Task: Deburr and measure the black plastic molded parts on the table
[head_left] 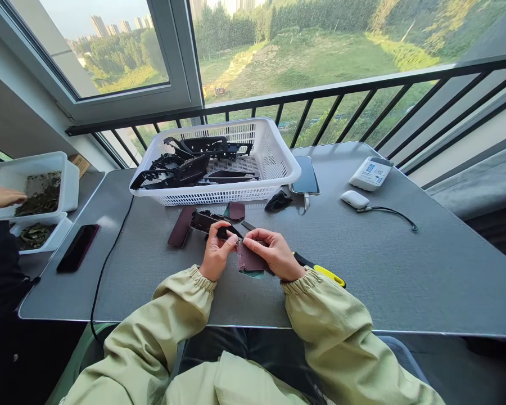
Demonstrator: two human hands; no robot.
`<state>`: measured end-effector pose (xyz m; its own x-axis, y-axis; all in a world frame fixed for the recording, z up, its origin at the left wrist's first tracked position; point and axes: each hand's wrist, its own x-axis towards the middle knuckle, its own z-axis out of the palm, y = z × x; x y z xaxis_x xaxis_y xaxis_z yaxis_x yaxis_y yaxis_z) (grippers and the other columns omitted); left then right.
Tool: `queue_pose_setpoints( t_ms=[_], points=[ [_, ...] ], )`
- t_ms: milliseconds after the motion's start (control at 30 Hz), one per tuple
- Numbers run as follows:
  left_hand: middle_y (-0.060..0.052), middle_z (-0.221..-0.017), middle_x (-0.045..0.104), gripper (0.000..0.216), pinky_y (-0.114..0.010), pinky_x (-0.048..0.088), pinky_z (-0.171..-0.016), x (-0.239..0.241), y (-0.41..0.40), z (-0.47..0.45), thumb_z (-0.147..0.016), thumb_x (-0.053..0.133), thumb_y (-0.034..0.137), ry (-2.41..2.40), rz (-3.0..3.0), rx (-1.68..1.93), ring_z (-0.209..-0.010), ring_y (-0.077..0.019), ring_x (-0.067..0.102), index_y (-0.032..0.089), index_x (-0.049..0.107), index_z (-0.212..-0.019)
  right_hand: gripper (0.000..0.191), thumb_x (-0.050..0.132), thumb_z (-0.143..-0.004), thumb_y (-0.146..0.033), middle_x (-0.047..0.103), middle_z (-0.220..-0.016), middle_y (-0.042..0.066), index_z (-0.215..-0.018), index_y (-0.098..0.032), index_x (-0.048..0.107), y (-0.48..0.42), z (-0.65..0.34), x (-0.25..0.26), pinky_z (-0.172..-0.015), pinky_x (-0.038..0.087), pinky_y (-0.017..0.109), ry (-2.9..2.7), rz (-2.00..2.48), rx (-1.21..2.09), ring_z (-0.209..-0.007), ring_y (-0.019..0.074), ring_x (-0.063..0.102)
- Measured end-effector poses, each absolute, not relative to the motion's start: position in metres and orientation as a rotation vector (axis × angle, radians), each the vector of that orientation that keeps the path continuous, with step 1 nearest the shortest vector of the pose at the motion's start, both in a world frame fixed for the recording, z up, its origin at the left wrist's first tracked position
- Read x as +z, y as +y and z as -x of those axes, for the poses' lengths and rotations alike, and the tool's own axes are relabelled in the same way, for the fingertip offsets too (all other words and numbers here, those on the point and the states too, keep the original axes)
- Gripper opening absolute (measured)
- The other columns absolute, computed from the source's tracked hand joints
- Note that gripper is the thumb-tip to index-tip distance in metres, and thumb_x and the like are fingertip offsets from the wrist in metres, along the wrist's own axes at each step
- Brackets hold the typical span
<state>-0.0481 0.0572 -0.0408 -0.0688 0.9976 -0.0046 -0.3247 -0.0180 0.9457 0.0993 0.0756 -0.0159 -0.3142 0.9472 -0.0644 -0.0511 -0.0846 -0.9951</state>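
A black plastic part [204, 221] with an uneven, cut-out shape is in my left hand [216, 251], its thumb and fingers closed near the right end. My right hand [273, 252] pinches close beside it, fingertips almost meeting the left thumb; what lies between them is too small to make out. Just under both hands is a maroon sandpaper sheet [249, 260] with a green underside. More maroon pieces lie around the part: a long maroon block [181, 227] on the left and a small sandpaper piece [236, 211] behind. A yellow-and-black handled tool [329, 275] pokes out beyond my right wrist.
Behind stands a white basket [219, 197] of black plastic parts. Nearby are a crumpled black item [278, 201], a phone [306, 177], a white packet [371, 173] and a white mouse-like device [355, 199]. At left, a dark phone [78, 248], a cable [112, 247], and another person's hand [2, 199] over white tubs [69, 185].
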Motion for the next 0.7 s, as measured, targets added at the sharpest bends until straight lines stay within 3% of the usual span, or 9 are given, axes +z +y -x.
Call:
queue_pose_setpoints(
  t_ms=[233,700],
  points=[
    [0.006,-0.075,0.054,0.033,-0.021,0.053,-0.061,-0.0405,0.0589,0.0478,-0.072,0.073,0.04,1.034,-0.934,1.435,-0.063,-0.007,0.055,0.024,0.053,-0.092,0.043,0.072,-0.064,-0.059,0.06,-0.064,0.0,-0.069,-0.017,0.064,0.0788,-0.1017,-0.0218,-0.055,0.041,0.025,-1.333,1.091,1.467,-0.058,0.012,0.051],
    [0.004,-0.069,0.06,0.033,-0.022,0.048,-0.059,-0.0389,0.0583,0.0462,-0.065,0.078,0.036,1.06,-0.958,1.41,-0.06,-0.0086,0.055,0.019,0.051,-0.075,0.031,0.07,-0.064,-0.047,0.061,-0.062,-0.001,-0.067,-0.016,0.064,0.0781,-0.1017,-0.0148,-0.055,0.04,0.024,-1.413,1.143,1.496,-0.057,0.0111,0.049]
  ],
)
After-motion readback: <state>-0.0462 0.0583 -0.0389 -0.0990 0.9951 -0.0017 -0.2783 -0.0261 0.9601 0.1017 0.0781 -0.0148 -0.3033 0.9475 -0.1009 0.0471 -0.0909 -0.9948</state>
